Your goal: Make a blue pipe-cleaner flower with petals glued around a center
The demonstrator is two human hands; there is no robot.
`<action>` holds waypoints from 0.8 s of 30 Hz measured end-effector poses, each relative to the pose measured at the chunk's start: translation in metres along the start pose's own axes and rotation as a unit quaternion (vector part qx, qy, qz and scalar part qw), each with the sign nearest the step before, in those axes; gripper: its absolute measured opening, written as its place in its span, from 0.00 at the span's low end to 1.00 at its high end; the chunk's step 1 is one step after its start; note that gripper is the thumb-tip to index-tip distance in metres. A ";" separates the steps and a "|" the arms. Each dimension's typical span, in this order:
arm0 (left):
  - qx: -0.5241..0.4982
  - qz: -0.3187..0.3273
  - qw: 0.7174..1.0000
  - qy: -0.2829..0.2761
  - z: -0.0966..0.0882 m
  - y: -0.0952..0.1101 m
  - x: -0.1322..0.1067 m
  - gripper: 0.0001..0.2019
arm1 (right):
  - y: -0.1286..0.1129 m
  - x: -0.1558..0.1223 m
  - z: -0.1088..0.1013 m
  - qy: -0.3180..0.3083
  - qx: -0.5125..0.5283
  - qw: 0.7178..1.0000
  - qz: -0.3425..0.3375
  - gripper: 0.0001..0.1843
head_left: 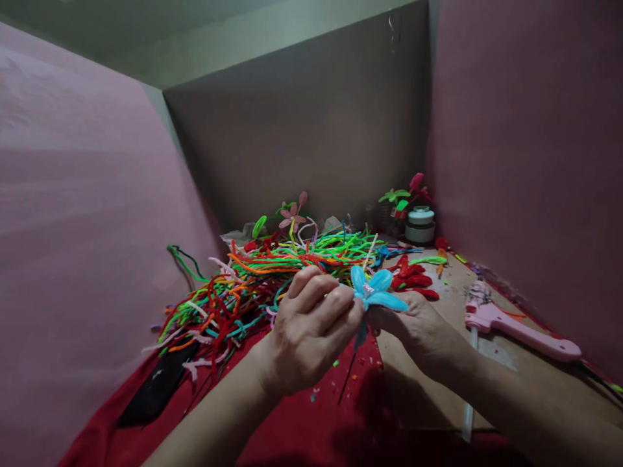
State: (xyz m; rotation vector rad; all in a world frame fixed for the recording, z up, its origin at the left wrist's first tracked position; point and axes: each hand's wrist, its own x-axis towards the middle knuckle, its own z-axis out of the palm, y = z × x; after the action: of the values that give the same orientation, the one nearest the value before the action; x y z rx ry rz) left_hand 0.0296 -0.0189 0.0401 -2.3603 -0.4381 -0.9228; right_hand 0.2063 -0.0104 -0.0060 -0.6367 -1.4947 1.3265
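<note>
A blue pipe-cleaner flower point(384, 299) with a pale centre is held up between my two hands, above the table. My left hand point(316, 324) is closed, its fingers curled against the left petals. From the other side, my right hand point(406, 324) grips the flower low down, partly behind a petal, so its fingertips are mostly hidden. A thin dark stem point(347, 379) slants down below the blossom. Just behind my hands lies a big heap of coloured pipe cleaners point(292, 256) in green, orange, red and white.
A pink glue gun point(520, 331) with a clear glue stick lies on a board point(438, 395) at the right. Red pipe-cleaner petals point(411, 277) rest behind my right hand. A black phone-like slab point(158, 386) is at the left on red cloth point(277, 428). A jar point(420, 224) stands at the back.
</note>
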 end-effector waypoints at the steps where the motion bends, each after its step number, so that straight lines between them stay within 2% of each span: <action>1: -0.001 0.008 1.000 0.002 0.000 -0.002 0.000 0.09 | 0.001 0.000 0.000 -0.002 0.003 1.000 0.007 0.15; 4: -0.042 -0.038 0.998 0.003 0.000 -0.005 0.001 0.06 | 0.001 -0.001 0.001 0.001 0.004 1.000 0.015 0.15; 7: -0.073 -0.099 0.992 -0.034 -0.002 -0.005 0.005 0.03 | -0.001 -0.002 0.003 0.011 -0.018 1.000 0.001 0.16; 11: -0.055 -0.118 0.988 -0.079 -0.007 0.001 0.009 0.08 | -0.007 -0.001 0.006 0.018 -0.050 0.998 -0.022 0.18; 15: -0.027 -0.101 0.993 -0.058 -0.007 0.003 0.006 0.04 | -0.008 -0.001 0.009 0.028 -0.054 0.997 -0.038 0.17; 17: -0.017 -0.084 0.995 -0.059 -0.005 0.002 0.003 0.06 | -0.007 -0.001 0.010 0.027 -0.052 0.997 -0.041 0.16; 24: 0.041 0.025 0.991 -0.122 -0.012 -0.003 0.006 0.08 | -0.007 -0.002 0.009 0.018 -0.028 0.998 -0.049 0.15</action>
State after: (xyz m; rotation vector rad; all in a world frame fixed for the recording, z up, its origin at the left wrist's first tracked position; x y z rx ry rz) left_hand 0.0265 -0.0234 0.0522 -2.4059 -0.4995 -0.5823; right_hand 0.2001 -0.0174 0.0007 -0.6125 -1.5191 1.1955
